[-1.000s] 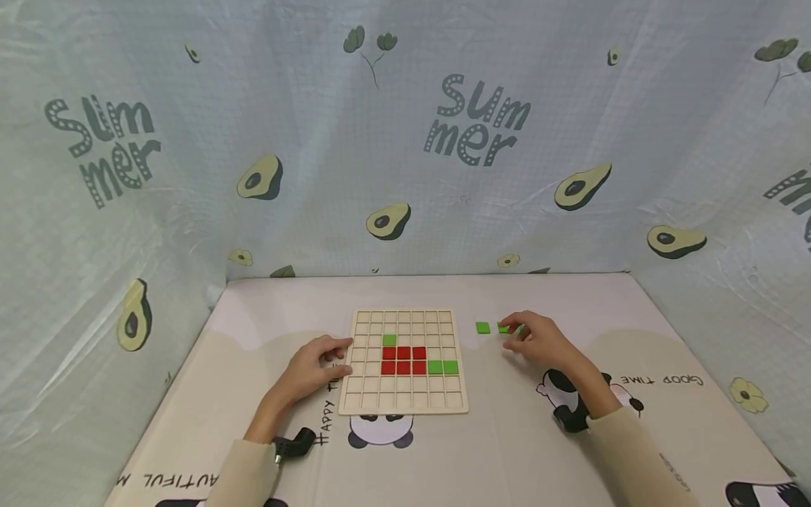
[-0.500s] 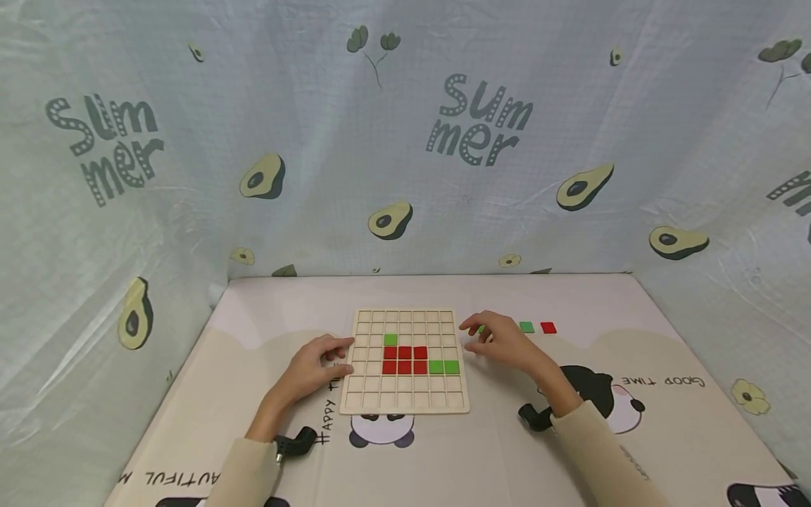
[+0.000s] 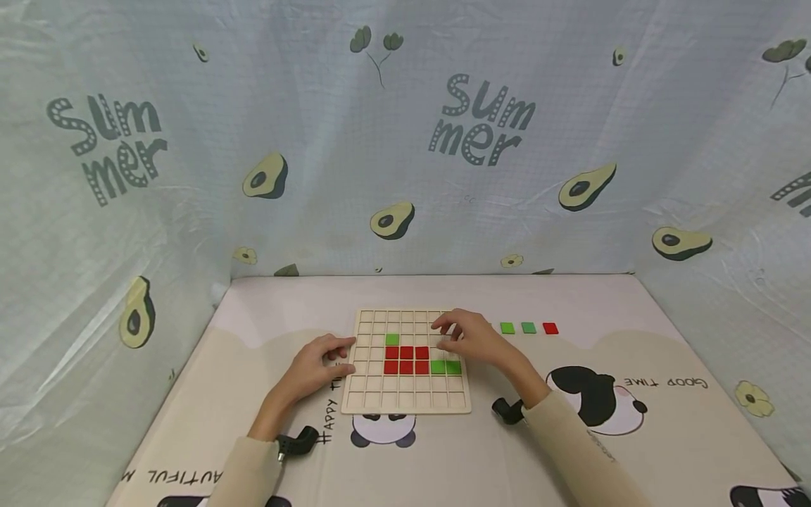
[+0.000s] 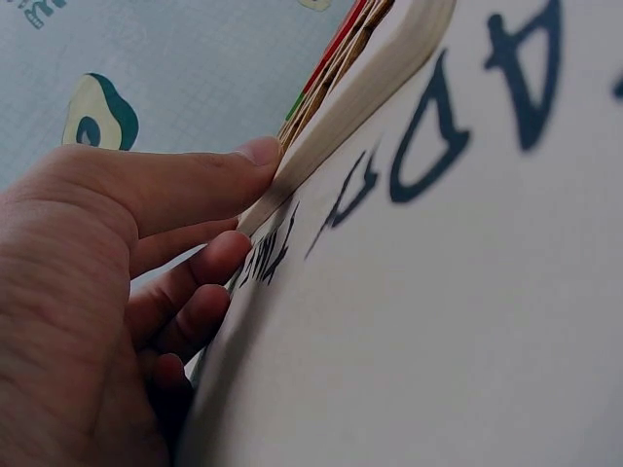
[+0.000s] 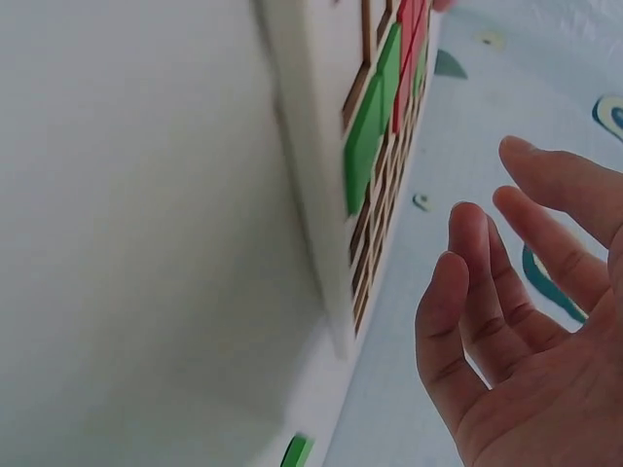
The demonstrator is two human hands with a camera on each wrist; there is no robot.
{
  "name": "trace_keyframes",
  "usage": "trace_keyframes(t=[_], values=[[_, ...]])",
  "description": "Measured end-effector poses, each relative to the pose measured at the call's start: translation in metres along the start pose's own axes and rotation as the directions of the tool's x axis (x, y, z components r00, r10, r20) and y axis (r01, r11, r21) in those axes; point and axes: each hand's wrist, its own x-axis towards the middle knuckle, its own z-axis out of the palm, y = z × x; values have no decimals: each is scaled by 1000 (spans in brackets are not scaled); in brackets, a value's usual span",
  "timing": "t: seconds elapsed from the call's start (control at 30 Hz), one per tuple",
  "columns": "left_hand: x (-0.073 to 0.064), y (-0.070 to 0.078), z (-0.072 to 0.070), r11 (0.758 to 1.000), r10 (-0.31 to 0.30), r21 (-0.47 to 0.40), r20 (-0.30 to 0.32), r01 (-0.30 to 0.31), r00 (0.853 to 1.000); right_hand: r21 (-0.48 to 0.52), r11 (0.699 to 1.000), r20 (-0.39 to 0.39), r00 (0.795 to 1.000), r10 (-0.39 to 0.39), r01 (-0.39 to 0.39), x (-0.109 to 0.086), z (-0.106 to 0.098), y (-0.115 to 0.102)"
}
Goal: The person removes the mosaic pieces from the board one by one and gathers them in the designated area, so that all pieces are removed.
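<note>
A wooden grid board point(image 3: 405, 403) lies flat on the table. Several red tiles point(image 3: 406, 353) form a two-row block in its cells. One green tile point(image 3: 393, 339) sits above the block's left end, and two green tiles point(image 3: 445, 367) continue its lower row rightward. My left hand point(image 3: 313, 366) rests its fingertips and thumb against the board's left edge point(image 4: 321, 126). My right hand point(image 3: 472, 339) hovers over the board's upper right part. Its fingers point(image 5: 443, 302) are loosely bent and apart from the thumb, with nothing visible between them.
Right of the board lie a loose green tile point(image 3: 507, 328), a darker green tile point(image 3: 529, 328) and a red tile point(image 3: 550, 328) in a row. Behind my right hand a sliver of another tile shows. A printed curtain point(image 3: 481, 211) encloses the table point(image 3: 291, 303).
My right hand has moved left from the loose tiles to above the board's right side, uncovering tiles in the row. My left hand stays at the board's edge.
</note>
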Motion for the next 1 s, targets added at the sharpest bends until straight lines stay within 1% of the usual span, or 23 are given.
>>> trace_keyframes(t=[0.2,0.3,0.5,0.67,0.9,1.0], values=[[0,1,1,1000,-6,-5,4,6,1000,15,1000,18,1000,5,-5,14,8,-9],[0,1,1,1000,-7,-3,3,7,1000,6,1000,38,999,18,-19,22,13,-13],[0,4,-1,1000,0,3,5,0,1000,3,1000,79,997,12,-13,38,22,-19],[1,5,-1,1000,2,1,14,-2,1000,11,999,107,994,33,-35,48,28,-22],[1,5,-1,1000,-10,1,4,10,1000,6,1000,125,992,18,-19,61,34,-24],[2,5,-2,1000,-18,-2,10,18,1000,7,1000,140,990,23,-24,64,36,-24]])
